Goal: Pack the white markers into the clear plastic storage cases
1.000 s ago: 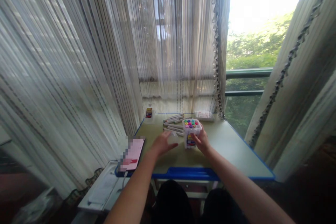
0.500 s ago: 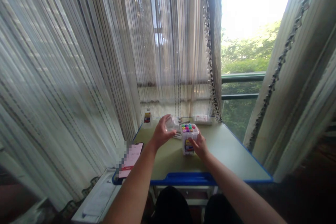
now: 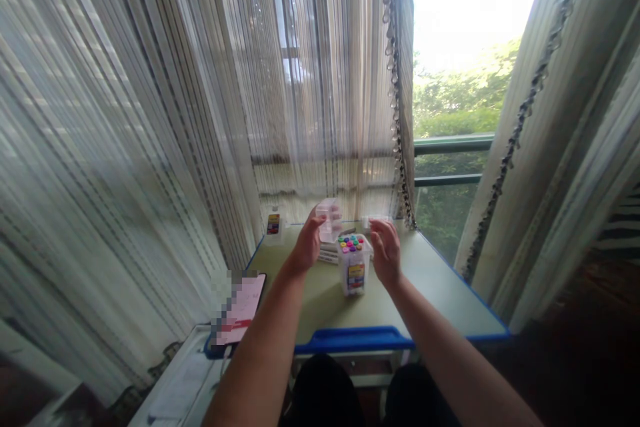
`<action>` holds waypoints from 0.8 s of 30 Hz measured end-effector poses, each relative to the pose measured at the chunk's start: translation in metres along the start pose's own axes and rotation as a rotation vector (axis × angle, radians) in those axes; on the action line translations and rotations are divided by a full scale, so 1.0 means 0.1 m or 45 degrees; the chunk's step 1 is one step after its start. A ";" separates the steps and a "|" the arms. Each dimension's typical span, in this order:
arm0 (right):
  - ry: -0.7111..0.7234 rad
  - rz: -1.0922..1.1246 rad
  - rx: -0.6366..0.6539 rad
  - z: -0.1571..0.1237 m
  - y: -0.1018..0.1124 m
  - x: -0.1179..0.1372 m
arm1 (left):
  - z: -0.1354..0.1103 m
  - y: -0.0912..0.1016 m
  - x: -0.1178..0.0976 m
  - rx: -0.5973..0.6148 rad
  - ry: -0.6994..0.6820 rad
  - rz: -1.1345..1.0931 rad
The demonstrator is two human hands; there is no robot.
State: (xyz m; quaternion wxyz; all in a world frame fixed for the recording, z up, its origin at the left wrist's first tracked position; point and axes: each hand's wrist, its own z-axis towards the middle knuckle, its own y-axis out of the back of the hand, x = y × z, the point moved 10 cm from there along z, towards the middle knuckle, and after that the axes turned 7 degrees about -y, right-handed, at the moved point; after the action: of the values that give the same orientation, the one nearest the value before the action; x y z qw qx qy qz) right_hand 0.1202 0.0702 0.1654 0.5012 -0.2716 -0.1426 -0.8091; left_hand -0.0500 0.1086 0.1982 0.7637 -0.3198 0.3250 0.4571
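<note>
A clear plastic tub (image 3: 354, 269) packed with markers, their coloured caps upward, stands upright on the small green desk (image 3: 430, 287). My left hand (image 3: 306, 247) holds a clear plastic lid (image 3: 329, 219) in the air, just up and left of the tub. My right hand (image 3: 386, 252) hovers beside the tub's right side with fingers loosely spread, holding nothing. Loose markers (image 3: 327, 255) lie flat behind the tub, partly hidden by my left hand.
A phone (image 3: 242, 310) lies at the desk's left front corner. A small bottle (image 3: 273, 225) stands at the back left and a flat box (image 3: 375, 220) at the back. Striped curtains hang close on the left and right; a window railing is beyond.
My left hand picked the clear lid up off the desk and raised it above the tub. My right hand let go of the tub and lifted beside it.
</note>
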 end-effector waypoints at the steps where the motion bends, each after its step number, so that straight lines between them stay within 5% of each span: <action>1: -0.025 0.045 0.139 0.07 -0.13 0.09 | 0.01 -0.07 0.01 0.017 0.024 -0.042; 4: -0.195 0.197 0.371 0.20 -0.40 0.20 | 0.02 -0.22 0.03 0.064 0.061 -0.118; 8: -0.336 0.232 0.375 0.22 -0.48 0.14 | 0.00 -0.34 0.04 0.118 0.060 -0.106; 24: -0.148 -0.094 0.013 0.32 -0.07 0.27 | -0.09 -0.38 -0.10 0.179 -0.001 0.095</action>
State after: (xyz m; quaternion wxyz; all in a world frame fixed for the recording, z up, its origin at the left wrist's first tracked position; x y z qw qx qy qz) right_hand 0.1145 0.0697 0.2078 0.4634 -0.3101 -0.1856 -0.8091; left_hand -0.0215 0.0826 0.2081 0.7669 -0.2528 0.3675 0.4613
